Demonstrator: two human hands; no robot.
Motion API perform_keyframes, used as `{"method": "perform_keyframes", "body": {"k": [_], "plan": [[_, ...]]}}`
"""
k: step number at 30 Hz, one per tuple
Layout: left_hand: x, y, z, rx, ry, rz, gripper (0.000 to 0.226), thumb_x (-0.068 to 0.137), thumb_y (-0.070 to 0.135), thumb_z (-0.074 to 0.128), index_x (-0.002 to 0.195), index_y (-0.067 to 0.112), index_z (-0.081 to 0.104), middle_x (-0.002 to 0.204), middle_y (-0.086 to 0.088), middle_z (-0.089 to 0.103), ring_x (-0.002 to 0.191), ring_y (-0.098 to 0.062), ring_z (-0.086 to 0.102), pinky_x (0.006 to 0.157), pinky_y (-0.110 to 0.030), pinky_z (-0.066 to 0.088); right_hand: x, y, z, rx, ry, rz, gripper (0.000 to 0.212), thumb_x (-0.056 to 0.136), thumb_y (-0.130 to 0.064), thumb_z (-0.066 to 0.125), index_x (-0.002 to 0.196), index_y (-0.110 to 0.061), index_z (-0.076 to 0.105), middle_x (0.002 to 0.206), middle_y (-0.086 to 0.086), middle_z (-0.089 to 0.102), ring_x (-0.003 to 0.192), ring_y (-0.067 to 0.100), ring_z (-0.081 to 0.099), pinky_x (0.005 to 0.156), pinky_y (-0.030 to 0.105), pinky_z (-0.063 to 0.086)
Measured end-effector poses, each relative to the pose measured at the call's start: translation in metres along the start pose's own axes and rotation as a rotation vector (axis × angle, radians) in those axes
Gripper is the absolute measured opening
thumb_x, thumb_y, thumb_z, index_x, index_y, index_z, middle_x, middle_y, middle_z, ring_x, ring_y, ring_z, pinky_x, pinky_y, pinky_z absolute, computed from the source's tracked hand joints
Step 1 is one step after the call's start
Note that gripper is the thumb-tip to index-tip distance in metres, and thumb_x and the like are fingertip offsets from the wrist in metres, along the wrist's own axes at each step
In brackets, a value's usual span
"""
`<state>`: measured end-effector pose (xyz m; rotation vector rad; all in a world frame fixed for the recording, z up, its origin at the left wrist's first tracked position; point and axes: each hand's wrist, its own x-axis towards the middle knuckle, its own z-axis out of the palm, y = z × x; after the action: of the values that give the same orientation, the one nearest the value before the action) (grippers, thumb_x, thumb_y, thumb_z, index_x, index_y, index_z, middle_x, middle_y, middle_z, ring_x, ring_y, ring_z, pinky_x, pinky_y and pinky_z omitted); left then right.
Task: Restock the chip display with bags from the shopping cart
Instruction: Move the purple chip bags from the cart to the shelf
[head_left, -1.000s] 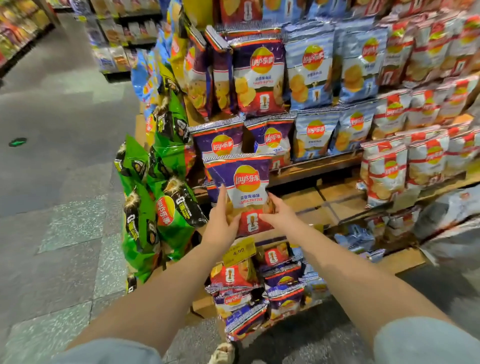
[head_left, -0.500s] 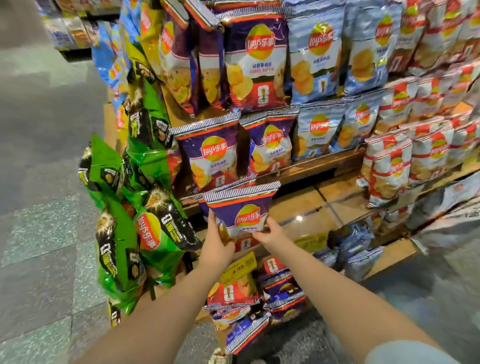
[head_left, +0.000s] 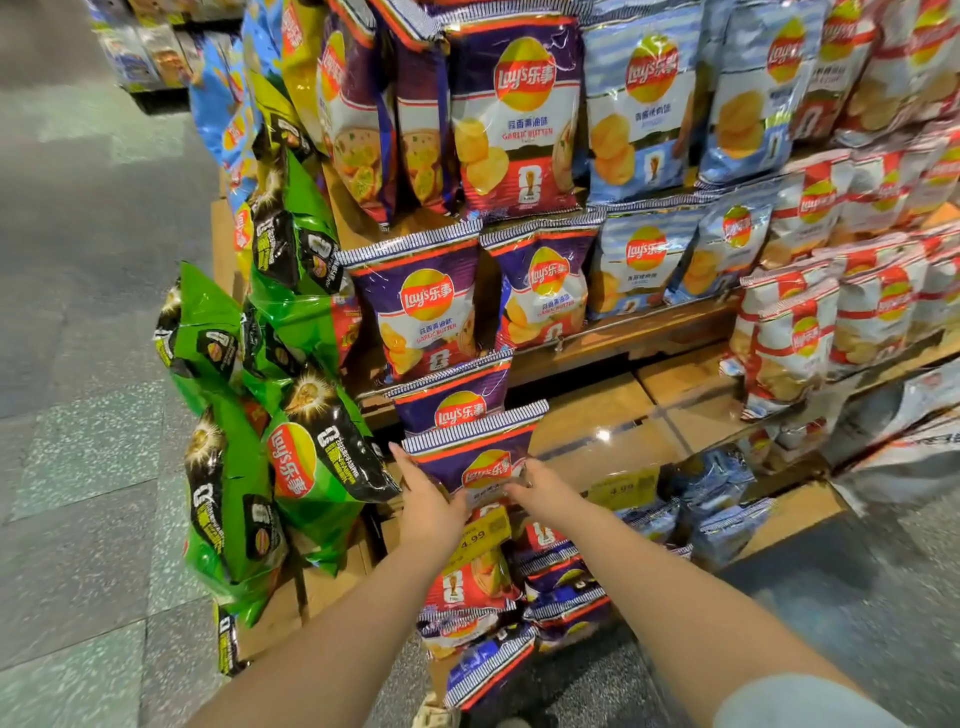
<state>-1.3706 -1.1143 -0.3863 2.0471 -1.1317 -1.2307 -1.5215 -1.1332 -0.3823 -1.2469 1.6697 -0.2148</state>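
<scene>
Open tiled floor (head_left: 78, 415) runs along the display's left edge, where green chip bags (head_left: 234, 467) hang at the corner. The left hand (head_left: 428, 512) and right hand (head_left: 545, 491) hold a purple chip bag (head_left: 475, 452) by its lower sides, upright at the front edge of a low wooden shelf (head_left: 597, 415), just before another purple bag (head_left: 457, 395). The right fingers' grip is apparently partly hidden. Bare shelf boards lie rightward, before red-and-white bags (head_left: 795, 332).
</scene>
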Motion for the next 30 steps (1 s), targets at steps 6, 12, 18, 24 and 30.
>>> {"method": "perform_keyframes", "body": {"k": [6, 12, 18, 24, 30], "plan": [[-0.015, -0.003, 0.001, 0.009, 0.041, -0.065, 0.098, 0.089, 0.022, 0.069, 0.154, 0.021, -0.004, 0.153, -0.012, 0.032, 0.132, -0.030, 0.045, 0.108, -0.050, 0.039, -0.014, 0.008, 0.002, -0.216, 0.236, -0.095, 0.035, 0.096, -0.033, 0.052, 0.125, -0.014, 0.053, 0.118, 0.003, 0.055, 0.114, 0.023, 0.052, 0.091, 0.032, 0.042], [-0.041, -0.013, 0.009, 0.222, 0.088, 0.057, 0.088, 0.083, 0.031, 0.071, 0.149, 0.028, 0.013, 0.147, -0.011, 0.038, 0.133, -0.029, 0.040, 0.102, -0.051, 0.044, -0.037, 0.015, 0.007, -0.398, 0.308, -0.259, 0.055, 0.094, -0.020, 0.053, 0.144, -0.016, 0.032, 0.147, 0.004, 0.032, 0.137, 0.021, 0.028, 0.112, 0.035, 0.028], [-0.064, 0.005, 0.008, 0.440, 0.118, 0.193, 0.085, 0.091, 0.032, 0.061, 0.154, 0.021, 0.006, 0.161, -0.005, 0.012, 0.147, -0.024, 0.020, 0.114, -0.043, 0.034, -0.046, 0.017, 0.006, -0.539, 0.216, -0.410, 0.074, 0.099, -0.025, 0.048, 0.154, -0.024, -0.001, 0.161, -0.006, -0.011, 0.148, 0.016, -0.010, 0.120, 0.036, 0.001], [-0.067, 0.019, 0.006, 1.137, 0.005, 0.445, 0.084, 0.099, 0.043, 0.044, 0.152, 0.019, -0.017, 0.157, -0.009, -0.029, 0.143, -0.029, -0.029, 0.116, -0.054, -0.009, -0.037, 0.015, -0.005, -0.729, 0.168, -0.396, 0.085, 0.098, -0.027, 0.051, 0.152, -0.019, -0.013, 0.157, -0.004, -0.025, 0.147, 0.016, -0.016, 0.118, 0.034, -0.008], [-0.032, 0.020, -0.002, 1.587, -0.132, 0.417, 0.098, 0.095, 0.047, 0.049, 0.147, 0.012, -0.026, 0.154, -0.014, -0.033, 0.140, -0.035, -0.033, 0.106, -0.060, -0.022, -0.018, 0.002, -0.007, -0.878, 0.092, -0.324, 0.083, 0.098, -0.028, 0.050, 0.152, -0.021, -0.013, 0.155, -0.001, -0.030, 0.147, 0.020, -0.015, 0.119, 0.040, -0.002]]}}
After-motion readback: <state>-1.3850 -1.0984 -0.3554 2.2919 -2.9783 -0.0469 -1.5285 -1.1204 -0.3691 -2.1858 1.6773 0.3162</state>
